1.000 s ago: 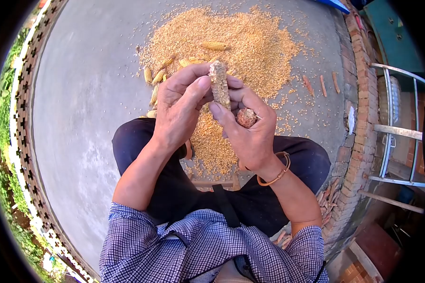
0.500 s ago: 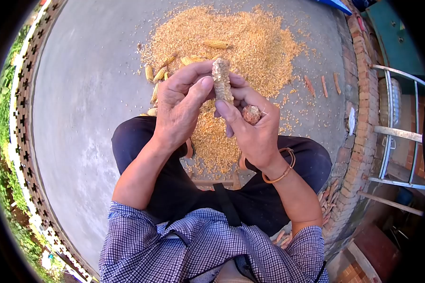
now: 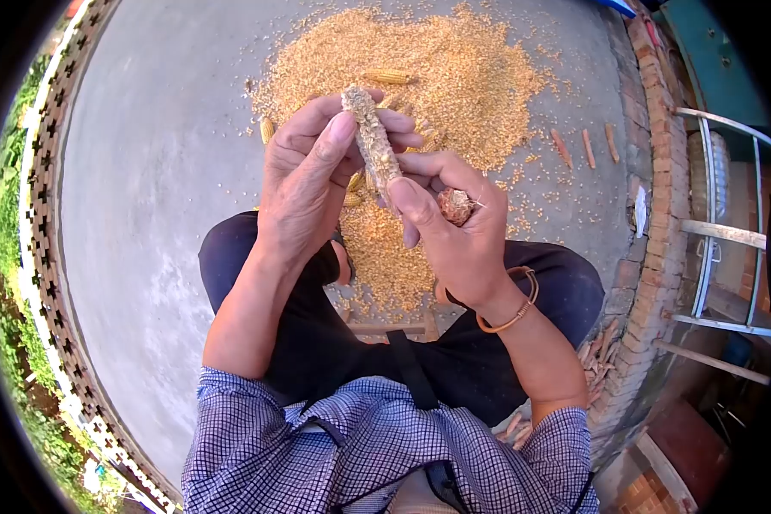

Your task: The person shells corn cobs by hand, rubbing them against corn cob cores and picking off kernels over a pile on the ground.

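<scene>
A pale corncob point(image 3: 370, 137), mostly stripped with a few yellow kernels low on its side, is held at a slant above the grain. My left hand point(image 3: 295, 184) grips its upper part, the thumb lying along it. Closed round its lower end is my right hand point(image 3: 467, 248), with the thumb pressed on the cob. A second cob, reddish point(image 3: 456, 206), is tucked in the right palm; only its end shows. Below, a broad heap of loose corn kernels point(image 3: 471, 86) covers the ground. One yellow ear of corn point(image 3: 389, 76) lies on the heap, and several more are partly hidden behind my hands.
Three bare reddish cobs point(image 3: 588, 149) lie right of the heap on the grey concrete floor point(image 3: 146, 171). A brick edging point(image 3: 660, 171) and a metal rail frame point(image 3: 720, 230) stand at the right. More cobs point(image 3: 600, 364) are piled by my right knee.
The corncob's upper end has swung to the left and tilted, and my left hand has moved left with it. My right hand stays nearly in place, the reddish cob still in its palm.
</scene>
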The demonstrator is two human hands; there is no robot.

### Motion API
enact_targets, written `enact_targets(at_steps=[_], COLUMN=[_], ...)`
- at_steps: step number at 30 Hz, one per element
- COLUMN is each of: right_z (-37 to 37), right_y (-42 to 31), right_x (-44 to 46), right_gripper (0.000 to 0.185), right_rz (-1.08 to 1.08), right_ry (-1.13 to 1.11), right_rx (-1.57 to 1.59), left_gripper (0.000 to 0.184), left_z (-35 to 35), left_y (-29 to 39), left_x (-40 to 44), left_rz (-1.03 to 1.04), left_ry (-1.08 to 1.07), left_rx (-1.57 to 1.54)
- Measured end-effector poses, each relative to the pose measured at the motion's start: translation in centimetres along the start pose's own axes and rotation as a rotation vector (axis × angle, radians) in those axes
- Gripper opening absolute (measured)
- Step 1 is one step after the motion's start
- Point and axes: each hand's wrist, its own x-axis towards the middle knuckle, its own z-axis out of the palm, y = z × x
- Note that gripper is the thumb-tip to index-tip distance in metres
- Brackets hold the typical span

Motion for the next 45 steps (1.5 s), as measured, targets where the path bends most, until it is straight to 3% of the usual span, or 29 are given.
enact_targets(at_steps=[7,17,23,29,45], right_z=[-0.3,-1.0,-0.1,-0.3,-1.1], right_y=[0.3,0.3,0.4,-0.2,0.3], right_x=[0.2,0.6,0.6,0.4,0.4], right_gripper=[0.016,0.019,0.025,0.026,0.021], right_rz=[0.122,0.291,0.317,0.276,0.394], right_ry=[0.03,-0.025,0.237,-0.016,-0.124], right_rx=[0.165,0.315,0.19,0.138,0.427], left_gripper=[0.034,0.032,0.031,0.028,0.032], left_z=[0.1,-0.2,0.1,0.1,-0.9], left_y=[-0.2,0.2,0.2,-0.3,0.1], left_x=[-0.3,-0.4,-0.1,-0.2,-0.5], left_rz=[0.076,0.057,0.046,0.123,0.017], left_ry=[-0.039,-0.095,-0.052,0.019,0.024], left_rx=[0.164,0.134,0.079,0.165,0.186])
